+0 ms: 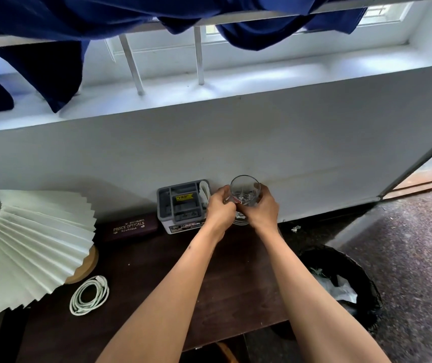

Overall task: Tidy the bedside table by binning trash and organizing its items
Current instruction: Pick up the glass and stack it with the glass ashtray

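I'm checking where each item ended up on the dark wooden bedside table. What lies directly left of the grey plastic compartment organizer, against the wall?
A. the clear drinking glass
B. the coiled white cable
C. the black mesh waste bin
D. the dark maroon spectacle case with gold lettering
D: the dark maroon spectacle case lies against the wall, immediately left of the grey plastic organizer.

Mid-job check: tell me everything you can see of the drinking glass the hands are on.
The glass is a clear, round tumbler, upright, open rim toward the camera. It sits at the back right of the dark wooden table, close to the white wall, just right of the grey organizer. The left hand and right hand grip its sides. A red-and-white label shows between the fingers. Whether its base touches the table cannot be told.
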`<control>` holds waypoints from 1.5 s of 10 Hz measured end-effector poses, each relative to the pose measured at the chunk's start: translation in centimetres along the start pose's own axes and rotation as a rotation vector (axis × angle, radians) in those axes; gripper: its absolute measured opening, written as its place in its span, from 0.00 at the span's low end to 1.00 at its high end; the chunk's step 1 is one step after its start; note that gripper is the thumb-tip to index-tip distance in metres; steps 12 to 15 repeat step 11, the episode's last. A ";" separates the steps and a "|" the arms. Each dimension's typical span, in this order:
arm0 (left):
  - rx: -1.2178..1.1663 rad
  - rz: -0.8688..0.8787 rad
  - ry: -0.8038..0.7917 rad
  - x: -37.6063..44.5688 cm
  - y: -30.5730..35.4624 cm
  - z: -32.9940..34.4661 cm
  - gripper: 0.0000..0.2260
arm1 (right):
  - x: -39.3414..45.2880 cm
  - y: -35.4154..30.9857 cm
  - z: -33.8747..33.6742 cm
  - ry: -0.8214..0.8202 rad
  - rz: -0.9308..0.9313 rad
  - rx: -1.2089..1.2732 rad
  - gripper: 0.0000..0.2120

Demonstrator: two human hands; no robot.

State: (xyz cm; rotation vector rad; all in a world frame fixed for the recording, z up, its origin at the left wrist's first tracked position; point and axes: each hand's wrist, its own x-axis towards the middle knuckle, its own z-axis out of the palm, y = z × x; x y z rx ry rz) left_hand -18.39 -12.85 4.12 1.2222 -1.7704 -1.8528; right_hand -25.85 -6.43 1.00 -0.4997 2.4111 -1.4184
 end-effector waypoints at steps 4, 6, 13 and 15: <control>-0.064 -0.019 0.011 0.1 -0.1 -0.1 0.26 | 0.4 -0.2 0.4 -0.020 -0.004 -0.065 0.31; -0.071 -0.029 0.011 0.0 -0.1 -0.2 0.26 | 0.2 -0.3 0.5 -0.032 0.009 -0.089 0.31; -0.079 -0.042 0.087 -5.0 -0.4 -3.8 0.22 | -3.9 -0.8 -1.2 -0.097 0.121 -0.136 0.29; -0.079 -0.042 0.087 -5.0 -0.4 -3.8 0.22 | -3.9 -0.8 -1.2 -0.097 0.121 -0.136 0.29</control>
